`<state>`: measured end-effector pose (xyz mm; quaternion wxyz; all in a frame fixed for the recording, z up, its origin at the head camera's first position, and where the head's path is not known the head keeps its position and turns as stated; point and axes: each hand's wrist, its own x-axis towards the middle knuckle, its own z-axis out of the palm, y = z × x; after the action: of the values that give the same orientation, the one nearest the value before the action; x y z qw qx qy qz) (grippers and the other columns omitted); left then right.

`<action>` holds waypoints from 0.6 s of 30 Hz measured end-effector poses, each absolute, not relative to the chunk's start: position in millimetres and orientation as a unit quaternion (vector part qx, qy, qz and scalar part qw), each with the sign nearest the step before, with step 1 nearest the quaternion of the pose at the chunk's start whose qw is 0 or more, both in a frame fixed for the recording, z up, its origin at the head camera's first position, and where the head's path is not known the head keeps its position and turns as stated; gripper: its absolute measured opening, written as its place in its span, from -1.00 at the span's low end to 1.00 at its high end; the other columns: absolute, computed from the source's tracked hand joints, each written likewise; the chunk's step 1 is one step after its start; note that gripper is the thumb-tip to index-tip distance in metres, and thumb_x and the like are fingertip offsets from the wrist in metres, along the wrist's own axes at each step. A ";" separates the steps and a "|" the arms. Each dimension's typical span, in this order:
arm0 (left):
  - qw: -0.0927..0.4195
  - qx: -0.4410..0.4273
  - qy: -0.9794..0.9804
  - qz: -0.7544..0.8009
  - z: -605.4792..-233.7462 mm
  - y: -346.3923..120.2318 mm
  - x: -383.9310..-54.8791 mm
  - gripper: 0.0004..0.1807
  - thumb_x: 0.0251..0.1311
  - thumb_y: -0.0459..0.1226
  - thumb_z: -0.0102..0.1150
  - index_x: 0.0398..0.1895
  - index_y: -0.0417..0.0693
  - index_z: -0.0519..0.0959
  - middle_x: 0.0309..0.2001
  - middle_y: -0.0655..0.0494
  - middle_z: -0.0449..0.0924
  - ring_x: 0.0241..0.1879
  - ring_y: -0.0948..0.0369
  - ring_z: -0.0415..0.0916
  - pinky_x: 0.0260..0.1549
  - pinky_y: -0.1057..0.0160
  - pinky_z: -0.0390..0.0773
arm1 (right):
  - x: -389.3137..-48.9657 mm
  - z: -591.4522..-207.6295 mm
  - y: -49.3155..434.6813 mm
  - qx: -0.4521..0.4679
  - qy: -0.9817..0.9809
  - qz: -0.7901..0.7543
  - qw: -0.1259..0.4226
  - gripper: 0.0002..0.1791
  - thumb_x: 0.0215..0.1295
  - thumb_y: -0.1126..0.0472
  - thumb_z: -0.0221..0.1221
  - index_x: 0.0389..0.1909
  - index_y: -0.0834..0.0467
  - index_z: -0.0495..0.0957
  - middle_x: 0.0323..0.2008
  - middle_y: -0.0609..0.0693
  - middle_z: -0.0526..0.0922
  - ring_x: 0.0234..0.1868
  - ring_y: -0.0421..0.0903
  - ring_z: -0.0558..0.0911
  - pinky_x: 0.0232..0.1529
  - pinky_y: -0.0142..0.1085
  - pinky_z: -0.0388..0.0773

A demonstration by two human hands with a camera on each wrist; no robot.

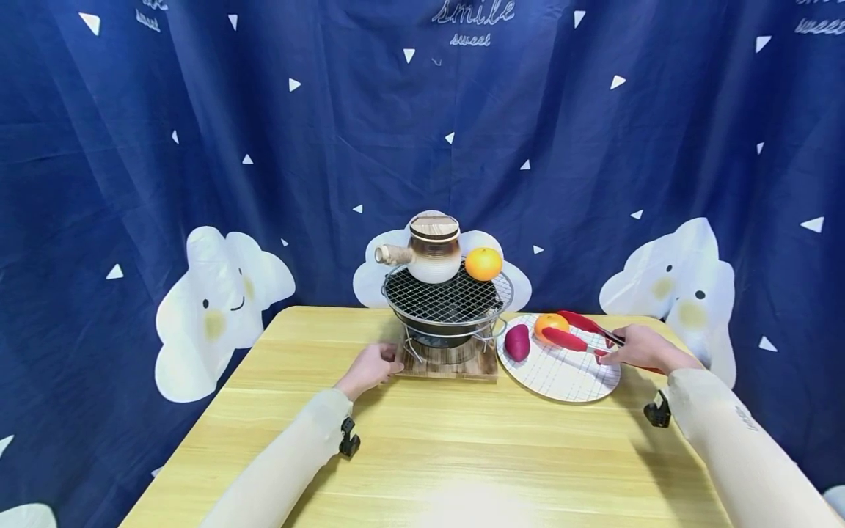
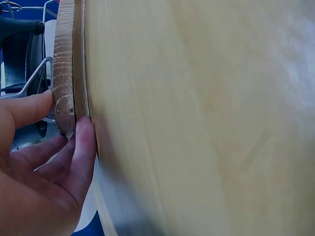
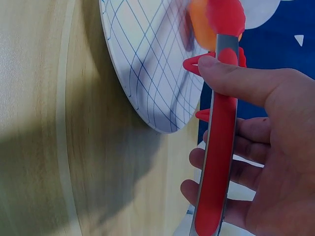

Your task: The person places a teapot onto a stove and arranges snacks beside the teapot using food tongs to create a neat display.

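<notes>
The thumb and fingers of the right hand (image 1: 640, 347) are curled round a pair of red tongs (image 3: 221, 157), the thumb lying along one arm. The fingers of the left hand (image 1: 371, 369) pinch the near left corner of a wooden board (image 1: 455, 369) — thumb on its upper face, fingertips at its underside.

The red heads of the tongs are spread to either side of an orange (image 1: 545, 324), which rests on the back part of a round white plate (image 1: 574, 381) lined with a blue grid; whether both heads press on the fruit I cannot tell. Just left of that orange, on the same plate, lies a purple, oval item (image 1: 518, 342).

The board, left of the plate, bears a dark round stove (image 1: 432, 330) on wire legs, topped by a wire grate (image 1: 442, 297). On the grate stand a brown-and-white pot (image 1: 436, 258) — wooden lid on, handle pointing left — and, just right of it, a second orange (image 1: 484, 264).

Everything sits toward the far side of a pale wooden table (image 1: 462, 440). Behind hangs a blue curtain (image 1: 363, 110) with white triangles and smiling clouds.
</notes>
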<state>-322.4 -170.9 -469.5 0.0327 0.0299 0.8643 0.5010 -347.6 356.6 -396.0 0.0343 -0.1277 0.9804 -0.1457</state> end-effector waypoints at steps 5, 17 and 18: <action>0.035 0.027 0.863 0.504 -470.5 -171.1 -322.5 -0.39 0.17 -0.37 0.31 0.31 -0.34 0.44 0.01 -0.18 0.64 -0.49 0.15 0.53 -0.57 0.27 0.56 | -349.5 -398.4 360.2 -0.129 0.981 -0.140 0.035 -0.06 0.00 -0.13 0.48 0.15 0.55 0.47 0.02 0.44 0.63 -0.05 0.25 0.59 0.10 0.21 0.48; 0.030 0.030 0.867 0.497 -471.6 -171.1 -322.4 -0.38 0.15 -0.36 0.32 0.30 -0.35 0.44 0.02 -0.19 0.64 -0.50 0.16 0.54 -0.58 0.27 0.57 | -352.6 -401.9 360.0 -0.123 0.983 -0.132 0.038 -0.05 -0.03 -0.15 0.49 0.13 0.57 0.48 0.04 0.47 0.61 -0.02 0.31 0.59 0.12 0.23 0.47; 0.029 0.032 0.867 0.496 -471.9 -171.2 -322.7 -0.38 0.15 -0.36 0.32 0.30 -0.36 0.43 0.02 -0.20 0.64 -0.51 0.16 0.54 -0.59 0.27 0.57 | -352.9 -401.9 359.7 -0.123 0.983 -0.133 0.038 -0.05 -0.03 -0.15 0.49 0.12 0.56 0.49 0.03 0.47 0.62 -0.03 0.29 0.60 0.11 0.22 0.48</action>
<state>-322.7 -171.2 -471.9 0.0294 0.0317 0.8674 0.4957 -352.9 359.7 -401.9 0.0383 -0.1227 0.9828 -0.1327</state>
